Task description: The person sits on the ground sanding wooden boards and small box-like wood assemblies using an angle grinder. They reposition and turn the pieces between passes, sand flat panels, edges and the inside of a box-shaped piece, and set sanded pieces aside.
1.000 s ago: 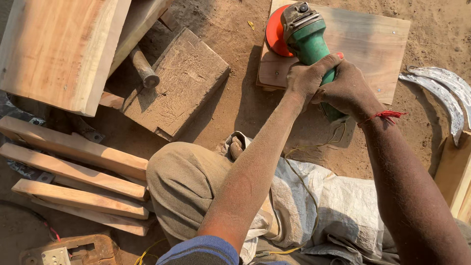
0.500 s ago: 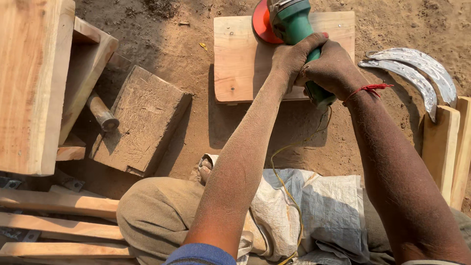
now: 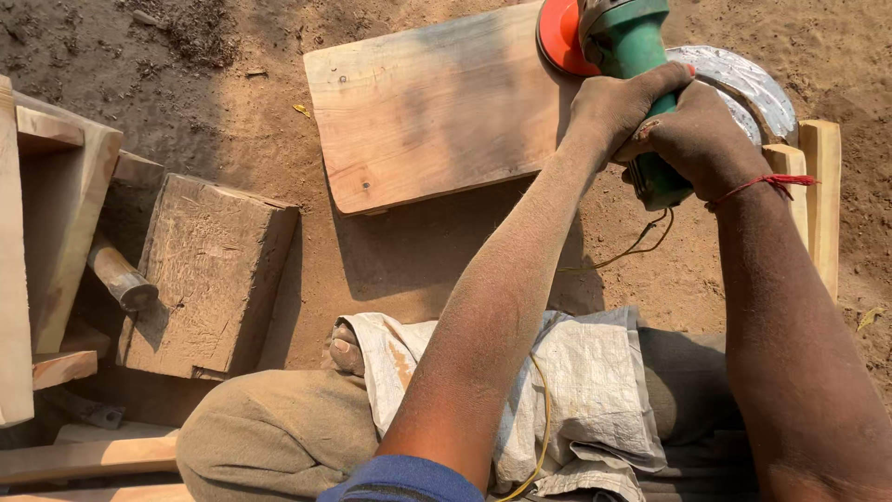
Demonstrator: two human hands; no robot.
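Observation:
Both my hands grip a green angle grinder (image 3: 632, 46) with an orange disc (image 3: 560, 37). My left hand (image 3: 618, 104) wraps the grinder's body from the left. My right hand (image 3: 697, 139), a red thread on its wrist, holds the lower handle. The disc rests against the right end of a pale wooden board (image 3: 432, 112) that lies on the sandy ground. A thin yellow cord (image 3: 636, 246) hangs from the grinder's tail.
A worn wooden block (image 3: 209, 274) and a hammer handle (image 3: 116, 274) lie at left beside stacked planks (image 3: 56, 214). Curved metal blades (image 3: 743, 84) and upright wood slats (image 3: 818, 186) sit at right. A white sack (image 3: 585, 372) covers my lap.
The view has shifted so the board, block and planks now sit nearer and lower in the picture. My hands keep their grip on the grinder at the board's right end.

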